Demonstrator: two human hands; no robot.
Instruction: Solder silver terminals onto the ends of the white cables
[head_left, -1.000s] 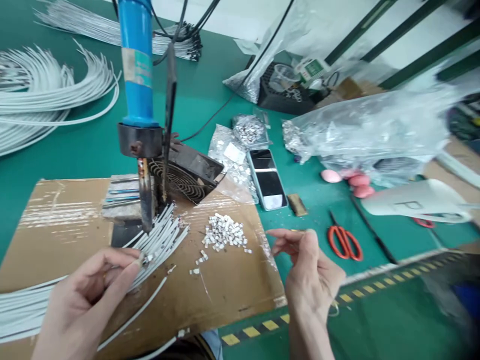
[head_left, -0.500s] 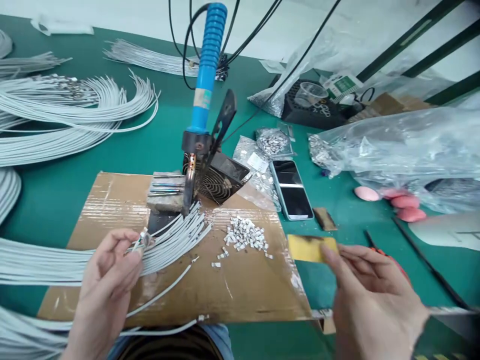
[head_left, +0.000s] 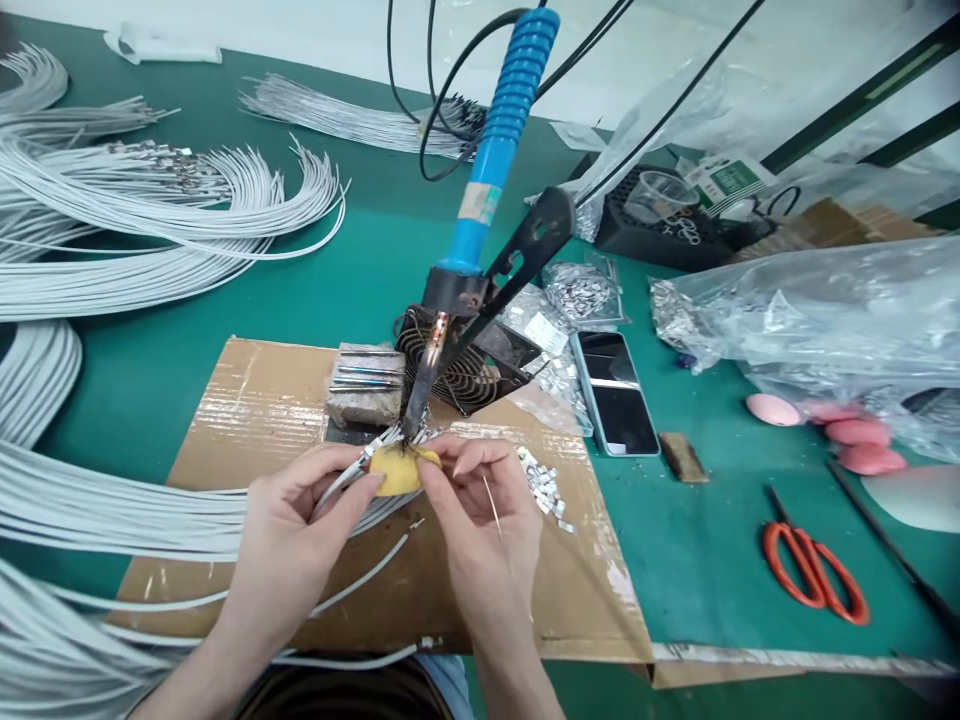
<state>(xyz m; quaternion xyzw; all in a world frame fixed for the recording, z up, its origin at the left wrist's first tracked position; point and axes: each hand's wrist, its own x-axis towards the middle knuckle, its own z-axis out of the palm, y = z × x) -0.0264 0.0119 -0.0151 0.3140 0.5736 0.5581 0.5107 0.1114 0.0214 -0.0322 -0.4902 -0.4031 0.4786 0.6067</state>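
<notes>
Below the tip of the blue-handled soldering iron (head_left: 482, 200), both hands meet. Pinched in my left hand (head_left: 289, 545) is the end of a white cable (head_left: 346, 478), a small metal connector at its tip. My right hand (head_left: 484, 535) grips a yellow sponge (head_left: 396, 474) with a dark, scorched-looking upper edge. The sponge lies against the iron's tip, and my left fingertips are at its left end. A thin wire (head_left: 492, 503) runs down past my right fingers. Under the hands, white cables partly show on the cardboard (head_left: 570, 610).
Small white connectors (head_left: 546, 485) lie right of my right hand. A fan (head_left: 469, 370) and a block with metal rods (head_left: 365, 385) stand behind. Farther right are a phone (head_left: 616, 395), a brown block (head_left: 682, 457) and red-handled scissors (head_left: 814, 570). Cable bundles (head_left: 127, 510) fill the left.
My right hand has moved left from beside the cardboard, bringing the sponge to the iron's tip. My left hand has moved right with the cable end. The scissors are now uncovered.
</notes>
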